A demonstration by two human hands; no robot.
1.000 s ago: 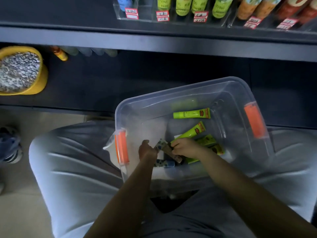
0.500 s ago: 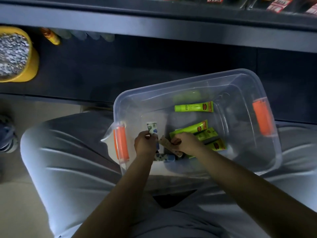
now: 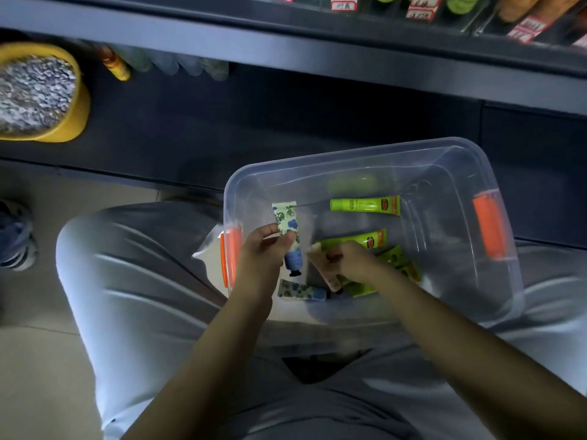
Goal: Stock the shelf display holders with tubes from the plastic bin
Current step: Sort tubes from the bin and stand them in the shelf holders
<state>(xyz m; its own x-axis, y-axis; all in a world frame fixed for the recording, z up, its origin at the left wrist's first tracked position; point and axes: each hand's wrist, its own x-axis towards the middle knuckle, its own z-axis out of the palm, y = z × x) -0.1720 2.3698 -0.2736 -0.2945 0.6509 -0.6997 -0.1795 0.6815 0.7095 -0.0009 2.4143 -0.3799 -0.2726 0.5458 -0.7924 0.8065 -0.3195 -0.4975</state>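
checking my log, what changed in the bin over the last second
The left hand has lifted a blue floral tube up, crimped end uppermost. The right hand keeps gripping the beige tube. The green tubes and the second floral tube stayed put.

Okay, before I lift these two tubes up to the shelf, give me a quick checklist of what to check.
1. Left hand grips the floral tube: ok.
2. Right hand grips the beige tube: ok.
3. Bin rests on the lap: ok.
4. Free slot in the shelf holders: cannot tell, mostly out of frame.
5. Bin emptied: not ok, green tubes and a second floral tube lie inside.
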